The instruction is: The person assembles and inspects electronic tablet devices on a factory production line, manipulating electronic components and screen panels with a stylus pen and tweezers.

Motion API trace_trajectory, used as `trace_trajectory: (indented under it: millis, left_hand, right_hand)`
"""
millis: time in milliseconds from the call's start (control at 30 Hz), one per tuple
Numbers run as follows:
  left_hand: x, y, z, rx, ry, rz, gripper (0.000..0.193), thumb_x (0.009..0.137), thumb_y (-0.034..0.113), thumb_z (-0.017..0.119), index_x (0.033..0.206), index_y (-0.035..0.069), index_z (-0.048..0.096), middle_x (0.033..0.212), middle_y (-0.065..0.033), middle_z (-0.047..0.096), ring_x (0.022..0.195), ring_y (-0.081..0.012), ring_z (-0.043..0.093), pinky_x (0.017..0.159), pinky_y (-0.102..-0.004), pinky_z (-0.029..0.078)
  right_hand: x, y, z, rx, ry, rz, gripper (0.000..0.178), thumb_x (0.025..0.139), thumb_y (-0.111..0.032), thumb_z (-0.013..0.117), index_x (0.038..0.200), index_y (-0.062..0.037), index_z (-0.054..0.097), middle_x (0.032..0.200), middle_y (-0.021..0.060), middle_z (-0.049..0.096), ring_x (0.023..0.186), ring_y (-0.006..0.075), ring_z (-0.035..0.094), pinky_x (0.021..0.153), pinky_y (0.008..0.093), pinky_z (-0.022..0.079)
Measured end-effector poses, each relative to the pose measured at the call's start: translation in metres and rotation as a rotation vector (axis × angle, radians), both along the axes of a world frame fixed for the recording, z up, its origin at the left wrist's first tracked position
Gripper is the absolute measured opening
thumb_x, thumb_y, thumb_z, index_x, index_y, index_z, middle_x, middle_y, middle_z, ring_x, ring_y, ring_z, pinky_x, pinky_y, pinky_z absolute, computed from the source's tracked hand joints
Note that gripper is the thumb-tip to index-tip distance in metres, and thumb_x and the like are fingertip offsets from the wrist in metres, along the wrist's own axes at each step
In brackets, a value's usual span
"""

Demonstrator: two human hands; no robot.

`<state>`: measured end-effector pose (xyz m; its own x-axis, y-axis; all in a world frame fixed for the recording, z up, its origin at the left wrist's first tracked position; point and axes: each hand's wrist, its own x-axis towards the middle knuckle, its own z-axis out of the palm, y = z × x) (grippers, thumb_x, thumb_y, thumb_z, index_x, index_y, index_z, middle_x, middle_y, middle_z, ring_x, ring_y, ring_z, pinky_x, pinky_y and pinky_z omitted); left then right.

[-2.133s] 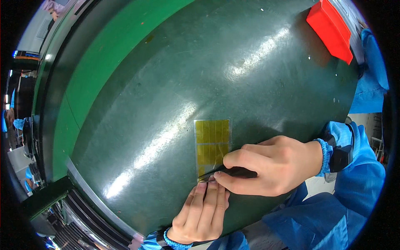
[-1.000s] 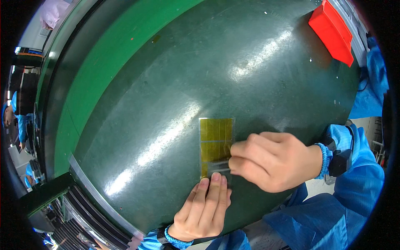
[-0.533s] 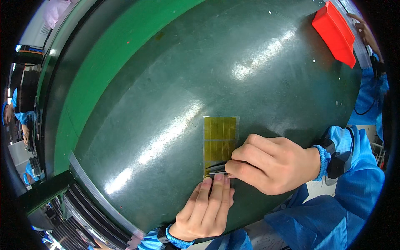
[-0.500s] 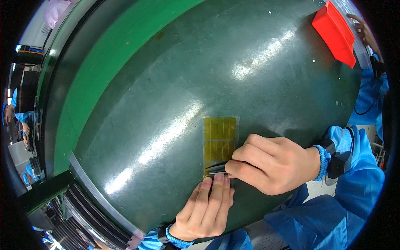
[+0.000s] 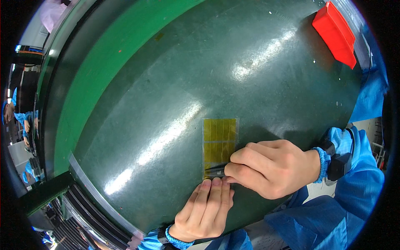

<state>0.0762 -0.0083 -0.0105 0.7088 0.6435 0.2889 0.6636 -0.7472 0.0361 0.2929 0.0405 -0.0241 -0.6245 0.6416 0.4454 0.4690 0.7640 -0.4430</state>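
Observation:
A clear backing sheet carrying rows of amber film strips (image 5: 219,130) lies on the green tabletop in front of me. My right hand (image 5: 277,168) pinches a pair of dark tweezers (image 5: 216,171) from the right side. The tweezers' tips rest at the sheet's lower left part, over the bottom row. Stretched-out fingers of my left hand (image 5: 204,210) press on the sheet's near edge, just below the tweezers. Whether the tips grip a strip is too small to tell, and my right fingers hide the sheet's lower right corner.
A red plastic bin (image 5: 333,35) stands at the far right of the green table (image 5: 166,79). Along the left runs a raised bright green border (image 5: 96,79). Dark ribbed parts (image 5: 89,212) sit at the lower left. Another person's blue sleeve (image 5: 371,96) shows at the right.
My right hand and the tweezers have shifted very slightly, still over the bottom row. The other person's hand beside the red bin has gone from view. My left hand stays nearly still.

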Motion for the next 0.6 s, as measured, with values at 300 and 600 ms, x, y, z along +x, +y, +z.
trace_trajectory:
  millis: [300,600]
  left_hand:
    - [-0.0012,0.001,0.0034,-0.039,0.011,0.004,0.023,0.08,0.017,0.076,0.099,0.006,0.08,0.1,-0.0074,0.074,0.095,-0.0217,0.069,0.085,-0.0295,0.06]
    - [-0.0016,0.0002,0.0028,-0.043,0.009,0.005,0.024,0.079,0.017,0.077,0.1,0.005,0.08,0.1,-0.0068,0.073,0.096,-0.0217,0.069,0.086,-0.0296,0.059]
  right_hand:
    - [0.0028,0.0025,0.0005,-0.044,-0.028,-0.028,0.026,0.072,-0.013,0.066,0.093,0.0024,0.061,0.088,0.006,0.05,0.068,0.0128,0.058,0.056,0.0244,0.052]
    - [0.0026,0.0023,0.0009,-0.002,-0.019,0.047,0.027,0.074,-0.012,0.066,0.094,0.0037,0.061,0.089,0.0071,0.05,0.07,0.0126,0.058,0.057,0.0237,0.054]
